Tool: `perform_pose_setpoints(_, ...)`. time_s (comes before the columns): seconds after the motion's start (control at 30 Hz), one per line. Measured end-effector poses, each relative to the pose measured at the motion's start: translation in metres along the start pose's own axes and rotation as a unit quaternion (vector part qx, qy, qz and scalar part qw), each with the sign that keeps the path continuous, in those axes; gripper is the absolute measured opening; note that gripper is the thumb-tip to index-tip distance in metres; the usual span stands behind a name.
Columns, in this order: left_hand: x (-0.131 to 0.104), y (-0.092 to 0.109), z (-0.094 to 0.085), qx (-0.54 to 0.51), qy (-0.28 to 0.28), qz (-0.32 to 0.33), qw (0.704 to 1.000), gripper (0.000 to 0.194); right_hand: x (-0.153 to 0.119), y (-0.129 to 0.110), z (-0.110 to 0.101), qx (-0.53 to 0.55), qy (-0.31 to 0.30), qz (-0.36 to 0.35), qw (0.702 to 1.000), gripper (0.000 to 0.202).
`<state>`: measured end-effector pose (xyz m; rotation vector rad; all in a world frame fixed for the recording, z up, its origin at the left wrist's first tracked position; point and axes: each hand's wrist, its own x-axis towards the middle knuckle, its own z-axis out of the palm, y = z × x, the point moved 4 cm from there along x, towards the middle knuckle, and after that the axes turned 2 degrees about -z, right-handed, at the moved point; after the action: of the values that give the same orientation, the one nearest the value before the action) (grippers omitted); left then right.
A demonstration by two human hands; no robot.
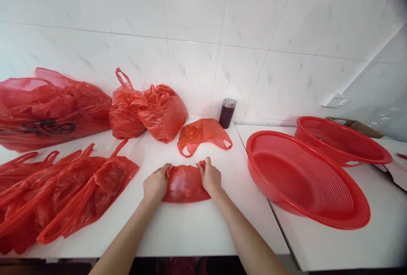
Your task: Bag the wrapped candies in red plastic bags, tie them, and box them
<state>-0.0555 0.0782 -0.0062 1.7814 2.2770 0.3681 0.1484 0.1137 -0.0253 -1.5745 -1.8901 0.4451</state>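
Note:
A red plastic bag with something pale and rounded inside lies on the white table in front of me. My left hand is closed on its upper left corner. At the upper right corner, the fingers of my right hand pinch the plastic. What the bag contains cannot be made out through the film. Just beyond my hands, a flat red plastic bag is spread out with its handle loops showing.
Several filled red bags lie at the left. Knotted bags and a large red sack stand along the tiled wall. A dark tumbler is behind the flat bag. Two red baskets occupy the right table, beyond a seam.

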Motion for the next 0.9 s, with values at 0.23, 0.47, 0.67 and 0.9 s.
perform_pose_setpoints(0.23, -0.02, -0.013, -0.002, -0.054, 0.059, 0.008, 0.997, 0.038, -0.009, 0.007, -0.013, 0.044, 0.043, 0.023, 0.998, 0.031)
perform_pose_setpoints(0.47, -0.038, -0.011, -0.008, -0.118, 0.075, 0.012, 0.99, 0.043, -0.009, 0.009, -0.024, 0.084, 0.081, 0.026, 0.993, 0.035)
perform_pose_setpoints(0.67, -0.042, -0.009, -0.011, -0.145, 0.091, 0.03, 0.985, 0.045, -0.013, 0.012, -0.023, 0.225, -0.034, 0.015, 0.974, 0.04)
perform_pose_setpoints(0.9, -0.049, 0.016, -0.014, -0.072, 0.118, 0.177, 0.974, 0.045, -0.022, -0.001, -0.017, 0.206, -0.113, -0.019, 0.972, 0.037)
